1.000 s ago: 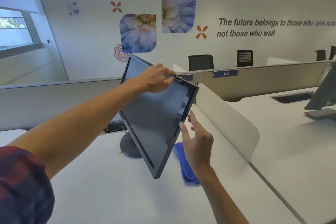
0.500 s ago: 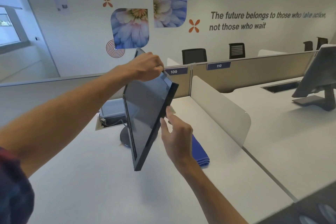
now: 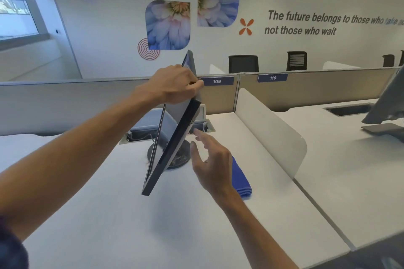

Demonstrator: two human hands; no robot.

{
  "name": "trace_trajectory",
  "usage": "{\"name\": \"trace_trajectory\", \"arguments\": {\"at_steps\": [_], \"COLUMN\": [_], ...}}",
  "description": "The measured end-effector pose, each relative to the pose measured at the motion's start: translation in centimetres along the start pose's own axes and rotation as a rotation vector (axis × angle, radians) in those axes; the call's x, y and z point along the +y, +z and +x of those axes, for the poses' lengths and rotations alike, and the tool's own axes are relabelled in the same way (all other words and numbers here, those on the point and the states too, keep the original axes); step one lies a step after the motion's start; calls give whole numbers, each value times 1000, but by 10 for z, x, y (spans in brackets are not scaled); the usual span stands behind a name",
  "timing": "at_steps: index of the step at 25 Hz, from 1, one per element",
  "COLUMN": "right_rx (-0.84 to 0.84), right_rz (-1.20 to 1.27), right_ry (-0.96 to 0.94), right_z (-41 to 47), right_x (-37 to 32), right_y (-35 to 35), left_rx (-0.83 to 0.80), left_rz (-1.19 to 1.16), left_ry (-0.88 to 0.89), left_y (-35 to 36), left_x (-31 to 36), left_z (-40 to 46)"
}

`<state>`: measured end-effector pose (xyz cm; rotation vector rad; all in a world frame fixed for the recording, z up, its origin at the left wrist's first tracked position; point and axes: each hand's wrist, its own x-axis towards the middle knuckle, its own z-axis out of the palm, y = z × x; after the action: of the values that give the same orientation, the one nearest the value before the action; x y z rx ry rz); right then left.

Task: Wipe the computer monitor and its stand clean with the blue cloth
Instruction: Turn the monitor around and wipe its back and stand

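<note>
Left hand (image 3: 172, 85) grip closed on tilted monitor (image 3: 175, 135) top edge; right hand (image 3: 211, 162) open, fingers spread beside its rim; blue cloth (image 3: 241, 179) lies folded on table (image 3: 105, 214); cable tray (image 3: 142, 132) recessed behind the round stand (image 3: 179, 157).

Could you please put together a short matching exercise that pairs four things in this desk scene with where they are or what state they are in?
Things:
1. left hand
2. right hand
3. blue cloth
4. monitor

States:
A. lying folded on the desk
B. tilted and turned nearly edge-on
C. gripping the monitor's top edge
D. open, fingers spread, holding nothing

Pairs: 1-C, 2-D, 3-A, 4-B
</note>
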<state>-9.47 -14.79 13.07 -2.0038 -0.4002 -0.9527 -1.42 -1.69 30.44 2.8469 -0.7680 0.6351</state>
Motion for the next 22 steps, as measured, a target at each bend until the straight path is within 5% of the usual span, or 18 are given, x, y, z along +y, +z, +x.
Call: {"name": "trace_trajectory", "arguments": {"at_steps": [9,17,22], "right_rx": [-357,-800,-936], "right_rz": [-190,-452,-584], "right_ry": [203,254,250], "right_z": [12,-9,-30], "right_x": [145,256,285], "right_y": [-32,13,48], "left_rx": [142,-227,-163], "left_rz": [176,198,270], "left_ry": [-3,-112,-150], "left_y": [29,138,128], "left_x": [97,122,118], "left_z": [-16,-27,-22]}}
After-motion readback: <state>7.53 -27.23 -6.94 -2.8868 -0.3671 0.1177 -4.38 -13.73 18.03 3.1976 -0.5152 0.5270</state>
